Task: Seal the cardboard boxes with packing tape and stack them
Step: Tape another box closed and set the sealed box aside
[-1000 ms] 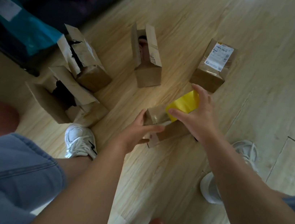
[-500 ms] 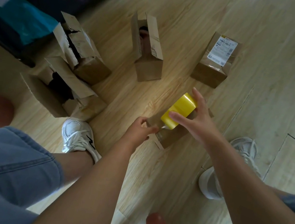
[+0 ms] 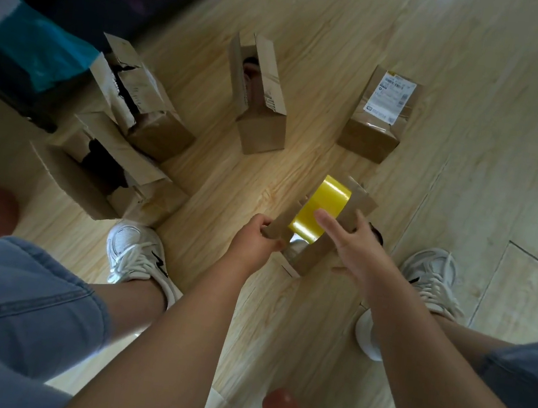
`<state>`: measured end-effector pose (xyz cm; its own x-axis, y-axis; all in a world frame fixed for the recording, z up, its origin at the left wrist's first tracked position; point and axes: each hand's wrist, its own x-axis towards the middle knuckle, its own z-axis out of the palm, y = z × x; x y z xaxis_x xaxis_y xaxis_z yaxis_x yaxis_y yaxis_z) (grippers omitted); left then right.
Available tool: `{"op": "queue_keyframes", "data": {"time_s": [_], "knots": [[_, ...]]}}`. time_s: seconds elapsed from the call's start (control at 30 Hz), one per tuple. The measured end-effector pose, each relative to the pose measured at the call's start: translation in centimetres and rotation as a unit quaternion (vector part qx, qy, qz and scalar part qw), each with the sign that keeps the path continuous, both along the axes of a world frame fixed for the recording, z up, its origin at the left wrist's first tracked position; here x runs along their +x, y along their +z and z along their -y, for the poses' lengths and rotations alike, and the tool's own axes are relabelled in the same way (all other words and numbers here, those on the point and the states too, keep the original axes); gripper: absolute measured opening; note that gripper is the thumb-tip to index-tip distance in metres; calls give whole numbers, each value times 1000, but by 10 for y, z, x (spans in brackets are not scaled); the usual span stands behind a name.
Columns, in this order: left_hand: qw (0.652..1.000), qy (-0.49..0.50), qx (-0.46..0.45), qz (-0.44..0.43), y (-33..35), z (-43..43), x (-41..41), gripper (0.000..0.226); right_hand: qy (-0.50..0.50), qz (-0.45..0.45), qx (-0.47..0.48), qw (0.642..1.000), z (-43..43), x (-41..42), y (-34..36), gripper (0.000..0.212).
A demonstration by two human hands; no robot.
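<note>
Raised box (image 3: 361, 201) flaps around tape roll (image 3: 320, 207) since a moment ago. Gripping the left flap with left hand (image 3: 255, 240) fingers; grasping the roll in right hand (image 3: 361, 248).

floor (image 3: 456, 40): pale wood planks | dark furniture (image 3: 92, 2) upper left | dim light
</note>
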<state>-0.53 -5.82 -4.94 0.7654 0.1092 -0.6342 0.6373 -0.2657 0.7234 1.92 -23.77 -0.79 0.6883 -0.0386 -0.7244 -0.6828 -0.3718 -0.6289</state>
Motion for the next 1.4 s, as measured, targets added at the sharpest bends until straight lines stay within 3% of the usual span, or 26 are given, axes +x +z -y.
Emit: {"op": "queue_keyframes", "data": {"time_s": [0.07,0.37,0.63,0.8,0.87,0.97,1.13,1.3,1.4], "knots": [[1000,10,-3,1,1,0,-4,25,31,-1,47,998,-1,-3,-5,144],[994,103,37,11,7,10,6,32,153,59,34,986,-18,47,9,131],[988,35,146,-34,14,26,32,31,193,44,28,980,-13,91,7,109],[984,2,169,-53,21,25,47,39,184,50,19,981,-6,92,7,112],[987,27,155,4,23,20,49,44,187,57,21,981,-6,90,10,114],[993,39,58,96,37,12,49,38,171,70,25,982,-9,87,11,107],[993,-28,-6,113,52,9,48,26,168,65,36,983,-5,81,21,99],[994,-13,-21,106,56,2,51,19,4,49,-42,998,33,79,-3,49],[995,0,-46,93,57,-2,53,21,-23,34,-111,993,51,75,-21,38]]}}
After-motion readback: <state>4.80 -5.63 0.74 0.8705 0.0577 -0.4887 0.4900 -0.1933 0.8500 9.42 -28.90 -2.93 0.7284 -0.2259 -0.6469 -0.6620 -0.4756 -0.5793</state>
